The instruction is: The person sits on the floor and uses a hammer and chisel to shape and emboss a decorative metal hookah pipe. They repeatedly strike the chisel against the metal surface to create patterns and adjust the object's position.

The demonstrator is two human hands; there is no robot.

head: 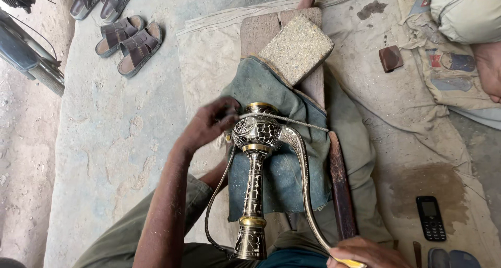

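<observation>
An ornate brass vessel (255, 169) with black inlaid patterns lies lengthwise on a blue-grey cloth (284, 179), its flared base toward me. A long curved brass spout (302, 169) runs from its bulb down to my right hand (365, 253), which grips the spout's end at the bottom edge. My left hand (211, 123) rests against the bulb's left side, fingers on a pale cord (297, 122) stretched across the vessel's neck. A thin dark strap (216, 195) loops down on the left.
A rough stone block (296, 49) sits on a wooden plank (261, 30) beyond the cloth. A dark wooden stick (342, 189) lies to the right. A black phone (430, 218) is on the mat at right. Sandals (130, 41) lie upper left.
</observation>
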